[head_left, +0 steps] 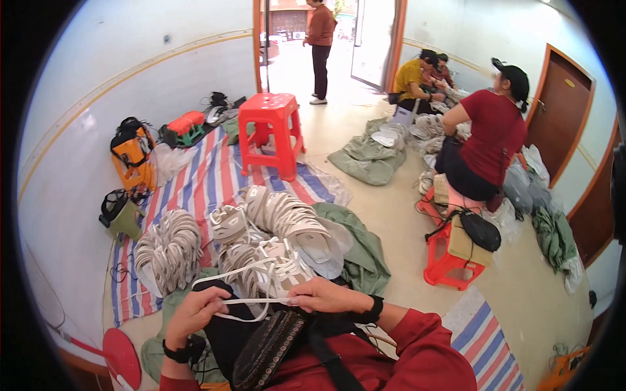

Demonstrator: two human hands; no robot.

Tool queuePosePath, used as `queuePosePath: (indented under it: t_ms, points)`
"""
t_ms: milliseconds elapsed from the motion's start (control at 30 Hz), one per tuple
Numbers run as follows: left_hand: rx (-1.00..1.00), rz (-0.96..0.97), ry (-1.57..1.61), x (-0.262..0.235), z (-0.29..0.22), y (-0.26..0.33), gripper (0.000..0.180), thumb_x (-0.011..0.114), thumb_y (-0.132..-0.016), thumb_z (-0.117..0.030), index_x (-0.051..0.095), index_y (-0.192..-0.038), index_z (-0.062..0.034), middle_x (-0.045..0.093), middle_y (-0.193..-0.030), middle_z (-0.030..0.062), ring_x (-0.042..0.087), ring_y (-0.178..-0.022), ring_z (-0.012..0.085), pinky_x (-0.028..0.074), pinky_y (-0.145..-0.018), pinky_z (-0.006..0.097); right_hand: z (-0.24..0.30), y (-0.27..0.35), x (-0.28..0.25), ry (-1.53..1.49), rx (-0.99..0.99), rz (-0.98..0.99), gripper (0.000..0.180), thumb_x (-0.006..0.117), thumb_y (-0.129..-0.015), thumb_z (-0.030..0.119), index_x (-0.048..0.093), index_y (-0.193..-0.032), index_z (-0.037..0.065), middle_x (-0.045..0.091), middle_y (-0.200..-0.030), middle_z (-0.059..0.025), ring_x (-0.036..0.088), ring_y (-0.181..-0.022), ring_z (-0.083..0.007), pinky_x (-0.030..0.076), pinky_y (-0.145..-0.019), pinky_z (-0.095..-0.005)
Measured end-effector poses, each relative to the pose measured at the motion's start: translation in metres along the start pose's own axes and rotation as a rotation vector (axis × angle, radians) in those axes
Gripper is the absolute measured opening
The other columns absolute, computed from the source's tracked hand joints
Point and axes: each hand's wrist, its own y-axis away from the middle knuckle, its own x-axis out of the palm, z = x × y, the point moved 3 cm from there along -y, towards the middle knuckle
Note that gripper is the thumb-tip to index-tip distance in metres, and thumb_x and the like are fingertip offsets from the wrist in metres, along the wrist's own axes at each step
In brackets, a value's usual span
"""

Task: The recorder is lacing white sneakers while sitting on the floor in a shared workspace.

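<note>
A white shoelace [255,301] is drawn out between my two hands above my lap, with a loose loop trailing to the side. My left hand [199,314] pinches one stretch of it. On the other side, my right hand [324,296] grips the lace close to a beige and white shoe upper [284,270]. That upper lies just beyond my hands, partly laced. Behind it, more uppers are nested in a long curved row [282,214], and another bundle of uppers [168,251] stands to the left.
Striped sheeting [186,186] and a green sack [358,251] lie under and beside the piles. A red stool [270,133] stands ahead. A person in red [486,133] sits at the right, near a red stool with a cushion [456,251]. Others sit or stand farther back.
</note>
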Motion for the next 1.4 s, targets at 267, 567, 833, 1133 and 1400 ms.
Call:
queuePosePath:
  t_ms: [267,567,833,1133,1400]
  points:
    - [0.074,0.022,0.178,0.040,-0.041,-0.030,0.036,0.059,-0.089,-0.010,0.054,-0.125,-0.0044,0.061,-0.107,0.0083,0.057,-0.084,0.0096,0.050,-0.069,0.024,0.004,-0.018,0.021,0.197,-0.013,0.013,0.021,0.055,-0.093,0.021,0.064,-0.094,0.002,0.061,-0.077,-0.0225,0.060,-0.074,-0.0409,0.046,-0.067,-0.0436]
    - [-0.003,0.221,0.194,0.086,-0.024,-0.050,0.039,0.049,-0.093,-0.007,0.047,-0.133,-0.0046,0.063,-0.091,0.0056,0.058,-0.068,0.0081,0.050,-0.062,0.023,-0.002,-0.019,0.022,0.337,-0.046,-0.079,0.027,0.056,-0.092,0.027,0.062,-0.086,0.002,0.061,-0.076,-0.0220,0.061,-0.073,-0.0402,0.047,-0.064,-0.0460]
    - [0.011,0.250,0.245,0.087,-0.008,-0.054,0.028,0.055,-0.092,-0.009,0.055,-0.119,-0.0018,0.058,-0.075,0.0007,0.054,-0.065,0.0063,0.044,-0.059,0.021,-0.012,-0.010,0.014,0.137,0.008,-0.018,0.022,0.056,-0.094,0.024,0.062,-0.092,0.002,0.058,-0.069,-0.0166,0.056,-0.063,-0.0338,0.046,-0.062,-0.0390]
    - [0.059,0.193,0.077,0.088,0.000,-0.055,0.018,0.061,-0.091,-0.018,0.066,-0.094,-0.0016,0.056,-0.067,-0.0021,0.051,-0.064,0.0066,0.042,-0.058,0.024,-0.024,-0.011,0.012,0.232,0.031,-0.013,0.023,0.058,-0.094,0.025,0.062,-0.090,0.003,0.058,-0.065,-0.0126,0.058,-0.060,-0.0239,0.046,-0.059,-0.0355]
    - [0.089,0.206,0.061,0.089,0.003,-0.061,0.018,0.061,-0.091,-0.019,0.066,-0.096,-0.0023,0.052,-0.067,-0.0026,0.046,-0.063,0.0054,0.040,-0.058,0.023,-0.017,-0.016,0.006,0.024,0.171,0.031,0.022,0.060,-0.094,0.022,0.063,-0.088,0.001,0.055,-0.061,-0.0028,0.051,-0.058,-0.0095,0.043,-0.057,-0.0268]
